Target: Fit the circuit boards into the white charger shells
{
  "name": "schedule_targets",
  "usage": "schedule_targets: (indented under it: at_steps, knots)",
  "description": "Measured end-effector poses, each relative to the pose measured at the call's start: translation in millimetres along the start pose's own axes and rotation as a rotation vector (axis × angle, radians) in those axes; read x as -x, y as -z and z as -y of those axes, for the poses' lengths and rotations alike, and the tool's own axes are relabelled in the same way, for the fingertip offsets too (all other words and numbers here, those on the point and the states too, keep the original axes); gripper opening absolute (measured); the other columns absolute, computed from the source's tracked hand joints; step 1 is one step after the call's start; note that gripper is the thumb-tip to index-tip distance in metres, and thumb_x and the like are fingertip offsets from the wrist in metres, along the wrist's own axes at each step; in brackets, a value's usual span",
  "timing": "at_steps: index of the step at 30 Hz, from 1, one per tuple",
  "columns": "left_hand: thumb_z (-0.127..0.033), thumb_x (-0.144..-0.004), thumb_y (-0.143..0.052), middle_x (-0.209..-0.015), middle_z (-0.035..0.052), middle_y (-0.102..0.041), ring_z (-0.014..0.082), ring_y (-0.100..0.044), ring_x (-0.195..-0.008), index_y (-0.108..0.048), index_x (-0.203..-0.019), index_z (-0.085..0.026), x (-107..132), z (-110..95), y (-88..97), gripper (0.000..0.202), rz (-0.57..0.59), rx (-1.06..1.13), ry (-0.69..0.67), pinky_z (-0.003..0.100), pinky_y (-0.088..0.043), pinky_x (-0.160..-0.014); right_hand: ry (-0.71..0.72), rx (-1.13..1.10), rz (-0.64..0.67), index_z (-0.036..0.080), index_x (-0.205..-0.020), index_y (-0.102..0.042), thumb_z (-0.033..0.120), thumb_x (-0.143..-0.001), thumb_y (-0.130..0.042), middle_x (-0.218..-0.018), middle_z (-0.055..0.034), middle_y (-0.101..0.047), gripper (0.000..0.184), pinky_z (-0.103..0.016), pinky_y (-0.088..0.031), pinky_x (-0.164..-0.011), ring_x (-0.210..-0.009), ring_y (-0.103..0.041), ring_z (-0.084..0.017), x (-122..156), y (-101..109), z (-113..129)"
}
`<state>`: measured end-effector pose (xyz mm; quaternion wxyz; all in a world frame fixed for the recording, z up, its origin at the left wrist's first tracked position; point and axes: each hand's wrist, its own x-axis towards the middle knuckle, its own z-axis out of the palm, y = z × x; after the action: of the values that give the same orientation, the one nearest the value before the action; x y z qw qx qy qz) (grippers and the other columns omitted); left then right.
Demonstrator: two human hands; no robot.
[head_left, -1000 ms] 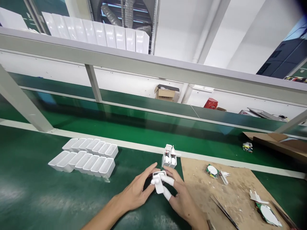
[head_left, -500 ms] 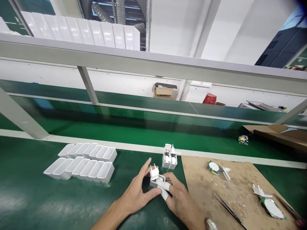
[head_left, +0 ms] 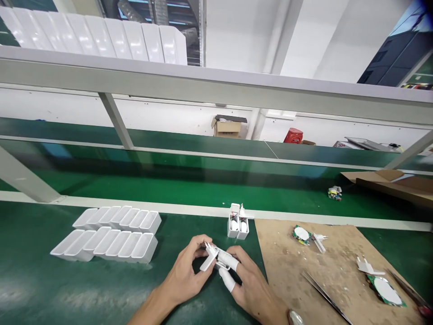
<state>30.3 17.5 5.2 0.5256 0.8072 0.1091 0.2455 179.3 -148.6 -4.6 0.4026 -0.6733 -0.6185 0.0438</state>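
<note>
Watching the feed from here, I have both hands close together over the green bench [head_left: 204, 312], one part in each. The left hand [head_left: 184, 273] has thumb and finger closed on a white plug cap [head_left: 207, 263], pins pointing up and away. The right hand [head_left: 252, 283] is narrow, its white-covered fingers [head_left: 227, 280] gathered at a small white casing [head_left: 223, 266] and one of them lying over the mouth (whether left fingertips also prop it underneath, I can't tell). Key relation: the cap sits just left of the casing mouth, right at its rim; I can't tell if they touch. Cap's long axis runs from near left to far right, while the casing mouth slants the other way, far left to near right, so the two lie crosswise. The left hand is nearer the cap, the right nearer the casing. Just beyond the hands stand two filled casings [head_left: 233, 233] side by side; two rows of open casings [head_left: 142, 254] lie well off left, and the brown sheet [head_left: 280, 264] with tweezers [head_left: 326, 297] is to the right.
</note>
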Motion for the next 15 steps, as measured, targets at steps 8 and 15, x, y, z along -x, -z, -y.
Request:
schedule_targets:
  at_steps: [8,15]
  knots:
    - [-0.034,-0.085,-0.084,-0.119,0.0027,-0.064,0.0236,-0.07,-0.109,-0.03,-0.152,-0.035,5,5,-1.4,0.085,-0.01,-0.01,-0.023,0.047,-0.06,-0.104,-0.244,-0.503,-0.102,0.023,-0.123,-0.073,0.043,-0.1,-0.063,-0.106,-0.0099,-0.073,0.032,-0.034,-0.063,-0.079,-0.089,-0.071,-0.022,-5,-6,1]
    - [-0.035,-0.084,-0.086,-0.132,0.007,-0.062,0.0284,-0.067,-0.116,-0.018,-0.161,-0.04,14,1,-17.6,0.103,-0.119,-0.235,-0.197,0.052,-0.057,-0.104,-0.68,-1.242,-0.156,0.016,-0.105,-0.078,0.058,-0.083,-0.081,-0.094,-0.0113,-0.078,0.048,-0.044,-0.062,-0.079,-0.089,-0.075,-0.03,-11,-5,17]
